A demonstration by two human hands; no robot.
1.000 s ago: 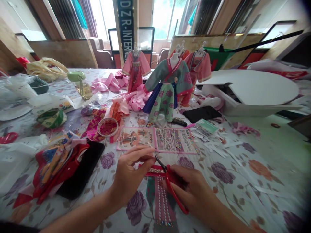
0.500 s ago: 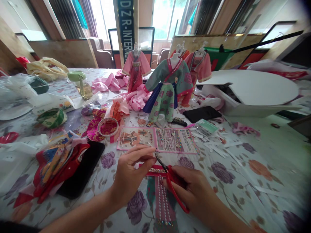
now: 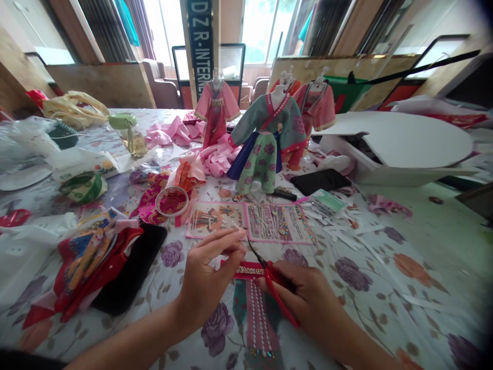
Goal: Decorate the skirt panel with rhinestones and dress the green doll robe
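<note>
Red-handled scissors [image 3: 278, 293] are gripped in my right hand [image 3: 308, 293], their dark blades pointing up and left. My left hand [image 3: 210, 270] is closed in a pinch just left of the blade tips; what lies between its fingertips is too small to make out. Under both hands lies a small garment piece [image 3: 259, 316] with a red band, rows of white beads and green sides. Beyond my fingers sits a pink-edged card [image 3: 279, 223] bearing rows of beads and gems.
Dressed doll-size stands [image 3: 256, 159] rise behind the card. A black phone [image 3: 320, 180] and paper strips lie right, with a white round board [image 3: 419, 139] behind. Left are a red cloth bundle [image 3: 92, 262], a black tablet-like object [image 3: 131, 277] and a tape roll [image 3: 172, 201].
The scissor tips have drawn slightly away from my left fingertips, leaving a small gap. My left hand has shifted slightly.
</note>
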